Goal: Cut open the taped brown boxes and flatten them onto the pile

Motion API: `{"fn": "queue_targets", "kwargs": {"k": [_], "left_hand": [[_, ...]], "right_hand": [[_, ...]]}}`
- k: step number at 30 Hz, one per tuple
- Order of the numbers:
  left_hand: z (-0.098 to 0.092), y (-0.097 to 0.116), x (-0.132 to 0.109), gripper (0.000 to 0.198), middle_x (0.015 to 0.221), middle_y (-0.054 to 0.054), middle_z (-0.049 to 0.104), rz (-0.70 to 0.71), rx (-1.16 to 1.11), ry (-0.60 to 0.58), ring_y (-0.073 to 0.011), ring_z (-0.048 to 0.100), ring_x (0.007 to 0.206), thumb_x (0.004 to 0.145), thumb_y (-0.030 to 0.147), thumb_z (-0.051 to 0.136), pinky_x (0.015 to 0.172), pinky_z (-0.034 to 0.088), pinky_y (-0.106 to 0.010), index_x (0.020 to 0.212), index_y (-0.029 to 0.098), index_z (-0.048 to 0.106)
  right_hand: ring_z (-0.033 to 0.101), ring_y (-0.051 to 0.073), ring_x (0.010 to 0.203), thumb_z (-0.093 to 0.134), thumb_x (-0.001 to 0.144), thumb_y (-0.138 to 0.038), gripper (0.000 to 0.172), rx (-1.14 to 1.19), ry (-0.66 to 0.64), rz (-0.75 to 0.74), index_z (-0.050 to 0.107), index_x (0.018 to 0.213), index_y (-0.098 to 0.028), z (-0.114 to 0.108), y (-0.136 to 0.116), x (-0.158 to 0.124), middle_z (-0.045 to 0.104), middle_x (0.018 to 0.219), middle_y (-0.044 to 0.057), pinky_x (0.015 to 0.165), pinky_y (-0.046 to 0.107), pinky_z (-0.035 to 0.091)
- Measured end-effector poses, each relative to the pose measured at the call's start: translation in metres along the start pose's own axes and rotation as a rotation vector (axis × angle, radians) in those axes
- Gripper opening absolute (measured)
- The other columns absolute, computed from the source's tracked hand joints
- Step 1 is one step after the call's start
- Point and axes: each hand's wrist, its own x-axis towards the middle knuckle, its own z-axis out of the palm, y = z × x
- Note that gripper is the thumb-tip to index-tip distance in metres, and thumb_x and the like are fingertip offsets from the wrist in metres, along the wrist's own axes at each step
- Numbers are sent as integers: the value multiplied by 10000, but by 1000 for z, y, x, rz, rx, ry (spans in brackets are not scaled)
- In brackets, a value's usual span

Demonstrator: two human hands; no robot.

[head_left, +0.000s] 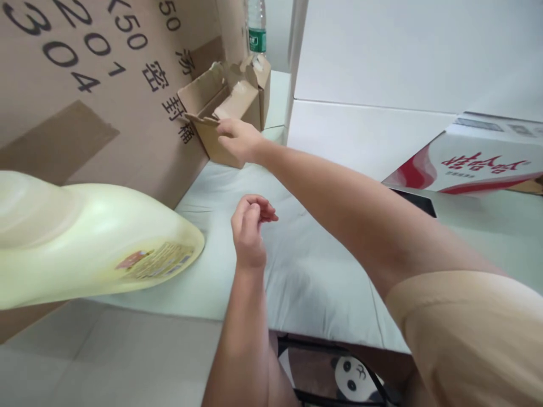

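Note:
My right hand reaches in from the right to a small open cardboard box. Its bent fingers are at the box's front upper edge and seem to grip it. A torn, pale flap stands up along the box's opening; what lies inside is hidden. Nearer to me, my left hand hovers over the pale green cloth, fingers loosely curled and apart, with nothing in them. A large pale yellow plastic bottle with a printed label juts in from the left, apart from both hands.
A big printed carton walls off the left side. Behind the small box stands a clear water bottle with a green label. White panels rise at the back. At right are a red-and-white box and a dark flat object.

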Motion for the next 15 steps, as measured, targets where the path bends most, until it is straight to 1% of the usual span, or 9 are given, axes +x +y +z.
{"fn": "queue_targets", "kwargs": {"k": [2,4,5,8,10,11,12,13,15], "left_hand": [[-2,1,1,233,714,-34,629,13,-5,0,-174,595,654,814,450,640,632,495,-306,799,217,645],[-3,3,0,210,708,-23,602,60,21,24,-174,576,648,835,431,620,632,478,-306,814,222,630],[-3,4,0,186,705,-13,582,116,54,69,-171,566,650,849,409,610,649,472,-305,819,226,619],[-4,8,0,100,742,8,522,425,200,334,-171,545,721,866,323,560,766,465,-319,811,241,567],[-6,6,3,48,827,-2,524,609,272,493,-190,546,828,831,292,539,863,458,-346,828,246,551],[-7,3,6,85,895,-14,549,624,279,525,-206,560,915,806,284,540,921,455,-367,874,246,573],[-8,-1,10,162,992,-30,587,577,280,516,-221,575,1024,789,282,558,997,442,-386,941,243,599],[-9,-6,14,225,1088,-43,616,486,246,496,-235,577,1139,803,291,559,1075,416,-405,1016,245,614],[-9,-16,23,294,1275,-59,645,311,115,412,-258,557,1292,881,400,500,1123,410,-437,1120,271,612]], "right_hand": [[567,241,1441,488,987,-258,318,12,56,53,680,1224,-168,-4,0,-20,633,1439,46,1305,465,377],[606,223,1384,479,1008,-257,312,94,137,66,685,1221,-160,-14,-1,-53,649,1422,75,1248,407,449],[636,219,1326,484,1007,-264,298,138,174,67,692,1189,-153,-21,-1,-74,661,1397,92,1200,387,489],[695,182,1018,572,944,-292,228,239,275,95,705,1078,-163,-44,1,-143,699,1286,94,975,349,577],[646,149,811,627,908,-340,180,282,318,151,681,938,-171,-57,4,-192,723,1017,66,801,316,563],[606,134,743,645,888,-347,165,309,358,190,649,882,-183,-62,4,-217,700,900,44,726,294,534],[578,122,704,669,853,-331,146,336,413,215,608,841,-198,-67,4,-241,673,830,24,673,272,506],[574,116,698,697,823,-308,159,360,469,223,569,831,-213,-71,2,-266,668,816,13,654,257,495],[597,112,694,727,791,-256,206,375,602,191,541,877,-236,-78,-7,-314,683,827,-5,632,238,500]]}}
